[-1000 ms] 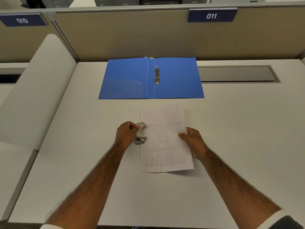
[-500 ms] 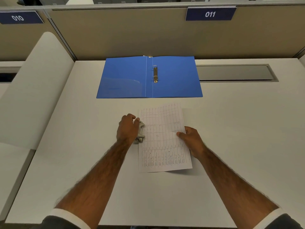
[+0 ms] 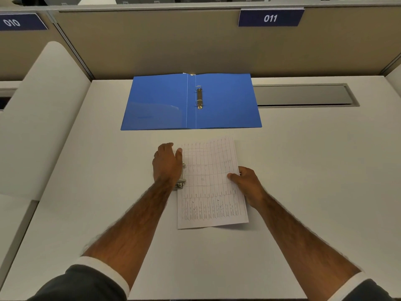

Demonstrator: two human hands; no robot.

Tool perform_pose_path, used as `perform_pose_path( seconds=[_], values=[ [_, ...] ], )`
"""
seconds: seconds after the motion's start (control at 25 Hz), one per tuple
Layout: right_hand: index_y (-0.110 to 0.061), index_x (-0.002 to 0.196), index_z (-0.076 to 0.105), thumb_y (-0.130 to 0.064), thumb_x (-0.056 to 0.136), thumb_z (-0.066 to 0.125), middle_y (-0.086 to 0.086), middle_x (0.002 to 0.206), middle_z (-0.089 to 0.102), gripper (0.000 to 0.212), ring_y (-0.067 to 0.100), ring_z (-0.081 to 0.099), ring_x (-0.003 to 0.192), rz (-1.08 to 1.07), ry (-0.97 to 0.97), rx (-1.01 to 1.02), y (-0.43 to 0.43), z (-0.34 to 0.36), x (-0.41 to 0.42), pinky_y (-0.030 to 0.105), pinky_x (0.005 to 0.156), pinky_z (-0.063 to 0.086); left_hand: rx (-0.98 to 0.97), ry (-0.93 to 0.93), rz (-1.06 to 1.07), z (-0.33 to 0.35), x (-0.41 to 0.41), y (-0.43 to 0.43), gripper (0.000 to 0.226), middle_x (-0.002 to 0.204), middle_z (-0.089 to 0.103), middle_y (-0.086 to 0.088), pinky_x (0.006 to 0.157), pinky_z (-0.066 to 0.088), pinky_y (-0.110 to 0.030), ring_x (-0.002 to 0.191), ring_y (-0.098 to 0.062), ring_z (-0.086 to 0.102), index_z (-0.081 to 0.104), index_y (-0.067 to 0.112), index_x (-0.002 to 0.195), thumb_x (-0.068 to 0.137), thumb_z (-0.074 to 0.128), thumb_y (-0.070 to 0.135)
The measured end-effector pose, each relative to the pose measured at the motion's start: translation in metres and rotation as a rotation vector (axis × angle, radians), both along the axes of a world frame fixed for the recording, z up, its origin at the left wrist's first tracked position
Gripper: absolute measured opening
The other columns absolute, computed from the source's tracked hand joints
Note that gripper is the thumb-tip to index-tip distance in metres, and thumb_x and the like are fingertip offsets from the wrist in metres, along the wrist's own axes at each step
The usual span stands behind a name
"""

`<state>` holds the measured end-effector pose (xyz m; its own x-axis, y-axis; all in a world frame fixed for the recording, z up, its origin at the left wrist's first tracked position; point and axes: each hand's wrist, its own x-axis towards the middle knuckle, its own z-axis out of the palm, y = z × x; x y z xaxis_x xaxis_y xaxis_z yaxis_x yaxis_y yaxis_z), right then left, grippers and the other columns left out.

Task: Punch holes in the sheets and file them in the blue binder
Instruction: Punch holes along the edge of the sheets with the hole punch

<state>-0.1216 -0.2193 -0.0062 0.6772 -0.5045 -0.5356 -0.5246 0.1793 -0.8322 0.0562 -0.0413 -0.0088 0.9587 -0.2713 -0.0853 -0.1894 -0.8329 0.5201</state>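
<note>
Hole punch (image 3: 181, 183): largely covered by the left hand (image 3: 167, 166); only its near end and a narrow metal strip beside the paper show. The lever's position cannot be told.
Sheet (image 3: 211, 185): the left margin at the punch is hidden by that hand, and the print in the grid is too small to read.
Right hand (image 3: 247, 185): thumb on top of the sheet, fingers out of sight.
Dark sleeves (image 3: 86, 281): cut off by the bottom edge.
Sign 010 (image 3: 19, 22): cut by the left edge.

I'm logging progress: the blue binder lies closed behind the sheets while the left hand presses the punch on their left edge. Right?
No. The head view shows the binder open flat, rings exposed. The rest holds: left hand presses the punch on the sheets' left edge.
</note>
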Motion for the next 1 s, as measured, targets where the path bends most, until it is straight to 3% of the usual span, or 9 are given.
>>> perform_pose_path(
  seconds=[0.12, 0.24, 0.68, 1.0],
  values=[
    [-0.01, 0.123, 0.065, -0.016, 0.097, 0.061, 0.004, 0.118, 0.071, 0.028, 0.023, 0.07, 0.103, 0.005, 0.019, -0.02, -0.001, -0.002, 0.001, 0.041, 0.093, 0.057, 0.084, 0.004, -0.027, -0.003, 0.006, -0.011, 0.062, 0.165, 0.021, -0.009, 0.123, 0.015, -0.048, 0.152, -0.031, 0.019, 0.032, 0.017, 0.153, 0.103, 0.031, 0.053],
    [-0.009, 0.123, 0.065, -0.017, 0.096, 0.061, 0.002, 0.117, 0.07, 0.028, 0.021, 0.069, 0.104, 0.011, 0.023, -0.043, -0.001, -0.002, 0.001, 0.038, 0.092, 0.057, 0.099, 0.055, 0.001, -0.008, 0.012, -0.013, 0.065, 0.167, 0.011, -0.008, 0.123, 0.007, -0.049, 0.154, -0.031, 0.009, 0.025, 0.017, 0.156, 0.103, 0.024, 0.055],
    [-0.012, 0.12, 0.067, -0.015, 0.096, 0.06, 0.002, 0.118, 0.071, 0.025, 0.02, 0.07, 0.103, 0.016, 0.01, -0.05, -0.001, -0.001, 0.004, 0.041, 0.093, 0.057, 0.103, 0.083, 0.018, -0.011, 0.015, -0.009, 0.058, 0.167, 0.012, -0.01, 0.124, 0.005, -0.049, 0.154, -0.032, 0.009, 0.022, 0.015, 0.156, 0.106, 0.02, 0.045],
    [-0.009, 0.124, 0.065, -0.017, 0.096, 0.06, 0.004, 0.122, 0.07, 0.03, 0.022, 0.069, 0.106, 0.034, 0.033, -0.069, -0.001, -0.002, 0.006, 0.044, 0.095, 0.056, 0.259, 0.065, -0.023, -0.01, 0.011, -0.019, 0.07, 0.168, 0.002, -0.008, 0.122, -0.002, -0.05, 0.155, -0.032, 0.002, 0.013, 0.018, 0.159, 0.101, 0.015, 0.058]
  ],
)
